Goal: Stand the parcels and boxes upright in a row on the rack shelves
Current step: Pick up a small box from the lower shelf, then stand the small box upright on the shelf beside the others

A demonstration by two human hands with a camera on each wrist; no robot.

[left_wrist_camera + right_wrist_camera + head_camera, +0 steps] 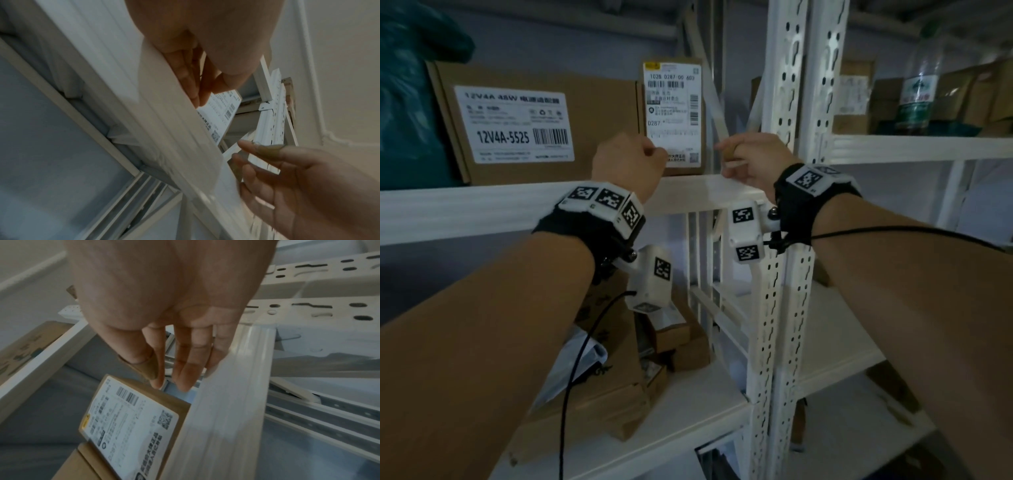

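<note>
A small brown parcel [674, 102] with a white shipping label stands upright on the upper white shelf [482, 209], right of a large upright box [517, 123] labelled 12V4A-5525. My left hand [654, 150] hovers in front of the parcel's lower left corner, fingers loosely curled and holding nothing. My right hand [726, 150] hangs just right of the parcel above the shelf edge, also holding nothing. In the left wrist view my left hand [205, 91] is close to the parcel [224, 113]. In the right wrist view my right hand [170, 382] sits beside the parcel [131, 415], with a brown cover on one fingertip.
A dark green bag [410, 102] stands left of the large box. White perforated rack posts [784, 85] rise just right of my right hand. The neighbouring shelf holds boxes [856, 96] and a plastic bottle [921, 78]. Several brown boxes [619, 377] lie heaped on the lower shelf.
</note>
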